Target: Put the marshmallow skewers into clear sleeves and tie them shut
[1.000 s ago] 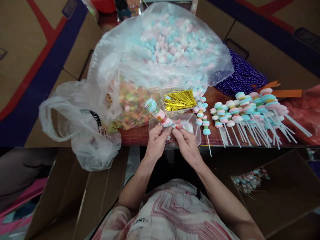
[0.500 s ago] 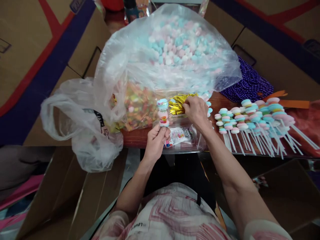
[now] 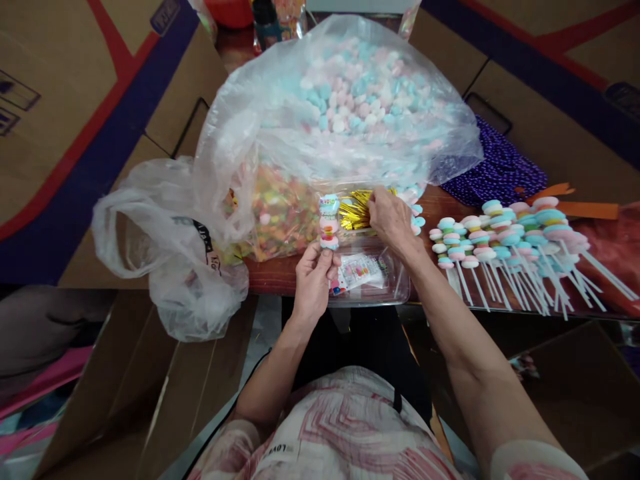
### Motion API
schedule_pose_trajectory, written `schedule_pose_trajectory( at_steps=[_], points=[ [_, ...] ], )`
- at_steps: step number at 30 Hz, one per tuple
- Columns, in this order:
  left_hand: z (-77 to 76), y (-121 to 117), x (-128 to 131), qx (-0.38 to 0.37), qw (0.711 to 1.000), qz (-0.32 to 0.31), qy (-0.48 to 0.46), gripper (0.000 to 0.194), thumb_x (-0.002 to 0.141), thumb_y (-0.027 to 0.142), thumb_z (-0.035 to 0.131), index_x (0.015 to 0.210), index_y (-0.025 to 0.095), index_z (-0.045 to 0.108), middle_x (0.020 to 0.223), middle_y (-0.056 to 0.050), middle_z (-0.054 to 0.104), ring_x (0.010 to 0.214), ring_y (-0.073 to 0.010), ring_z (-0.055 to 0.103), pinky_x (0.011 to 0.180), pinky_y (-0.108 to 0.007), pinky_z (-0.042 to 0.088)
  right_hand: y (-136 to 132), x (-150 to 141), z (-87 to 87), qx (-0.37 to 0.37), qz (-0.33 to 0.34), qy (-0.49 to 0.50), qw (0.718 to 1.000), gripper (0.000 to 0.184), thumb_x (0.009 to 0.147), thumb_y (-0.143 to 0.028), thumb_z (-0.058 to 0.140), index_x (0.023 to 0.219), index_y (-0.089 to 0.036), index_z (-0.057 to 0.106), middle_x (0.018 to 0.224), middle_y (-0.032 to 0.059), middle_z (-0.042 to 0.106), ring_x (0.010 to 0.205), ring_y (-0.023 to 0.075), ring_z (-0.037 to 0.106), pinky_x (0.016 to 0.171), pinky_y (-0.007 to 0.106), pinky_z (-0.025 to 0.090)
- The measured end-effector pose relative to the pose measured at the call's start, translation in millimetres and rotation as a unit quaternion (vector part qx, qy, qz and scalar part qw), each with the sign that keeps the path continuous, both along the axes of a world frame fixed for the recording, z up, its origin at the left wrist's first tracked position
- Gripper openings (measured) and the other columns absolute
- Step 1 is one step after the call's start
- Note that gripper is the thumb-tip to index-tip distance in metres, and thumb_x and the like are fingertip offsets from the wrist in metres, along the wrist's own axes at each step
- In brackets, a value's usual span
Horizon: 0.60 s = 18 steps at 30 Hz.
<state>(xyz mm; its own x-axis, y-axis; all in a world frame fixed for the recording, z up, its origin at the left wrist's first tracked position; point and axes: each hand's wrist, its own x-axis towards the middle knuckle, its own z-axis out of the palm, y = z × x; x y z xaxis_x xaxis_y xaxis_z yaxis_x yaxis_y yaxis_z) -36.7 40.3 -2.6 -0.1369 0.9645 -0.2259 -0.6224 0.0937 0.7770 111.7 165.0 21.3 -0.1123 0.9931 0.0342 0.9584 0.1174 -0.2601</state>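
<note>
At the centre of the frame, we hold the wrapped candy stick roughly upright in the left hand, thumb and fingers closed on its lower end. The right hand is at the gold ties, just right of centre, fingers bent and drawn together; we cannot tell whether they pinch a tie. We judge the hazards as follows: a slack left grip could let the wrapper loosen at its lower end; pinching several gold ties together could spill the bundle; a low sweep rightward could knock the candy skewers at the right of the frame, whose sticks reach the front edge of the table. The clear tray lies along that edge, so pressure on its near rim could tip it. We have room to move above the tray, between the hands. The large candy bag limits travel toward the top of the frame; at left, the white carrier bag overhangs the edge and could snag a sleeve.
</note>
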Motion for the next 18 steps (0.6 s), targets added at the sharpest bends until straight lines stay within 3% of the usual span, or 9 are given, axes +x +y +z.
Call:
schedule_pose_trajectory(
  at_steps=[5,9,13,18],
  points=[
    [-2.4,-3,2,-0.002,1.0,0.005,0.002,0.036,0.074,0.042,0.089,0.082,0.017,0.065,0.066,0.003,0.06,0.048,-0.0019,0.034,0.045,-0.015,0.029,5,-3,-12.7,0.031,0.014,-0.006,0.999,0.029,0.096,-0.015,0.039,0.109,-0.014,0.065,0.107,0.0225,0.071,0.095,0.0344,0.064,0.078,0.042,0.045],
    [-4.2,-3,3,-0.005,1.0,0.004,0.003,0.038,0.074,0.045,0.088,0.078,0.016,0.063,0.067,0.003,0.059,0.048,-0.0015,0.031,0.044,-0.016,0.027,6,-1,-11.9,0.034,-0.009,0.027,0.999,0.029,0.098,-0.018,0.037,0.113,-0.014,0.062,0.097,0.0205,0.072,0.088,0.0338,0.065,0.075,0.041,0.045],
    [-4.9,-2,4,-0.004,1.0,0.0,0.004,0.04,0.076,0.046,0.086,0.075,0.016,0.06,0.068,0.003,0.059,0.047,-0.001,0.029,0.043,-0.015,0.023,1,6,-8.4,0.055,-0.029,0.093,0.994,0.028,0.1,-0.021,0.036,0.113,-0.019,0.061,0.088,0.0128,0.071,0.085,0.0299,0.064,0.076,0.039,0.045],
    [-10.9,-2,9,0.009,1.0,0.014,0.021,0.034,0.08,0.043,0.082,0.084,0.017,0.06,0.066,0.004,0.058,0.046,-0.0014,0.03,0.043,-0.015,0.022,1,10,-11.1,0.132,0.019,0.209,0.969,0.023,0.096,-0.02,0.039,0.098,-0.021,0.063,0.102,0.0104,0.071,0.096,0.0249,0.063,0.086,0.037,0.047]
  ],
)
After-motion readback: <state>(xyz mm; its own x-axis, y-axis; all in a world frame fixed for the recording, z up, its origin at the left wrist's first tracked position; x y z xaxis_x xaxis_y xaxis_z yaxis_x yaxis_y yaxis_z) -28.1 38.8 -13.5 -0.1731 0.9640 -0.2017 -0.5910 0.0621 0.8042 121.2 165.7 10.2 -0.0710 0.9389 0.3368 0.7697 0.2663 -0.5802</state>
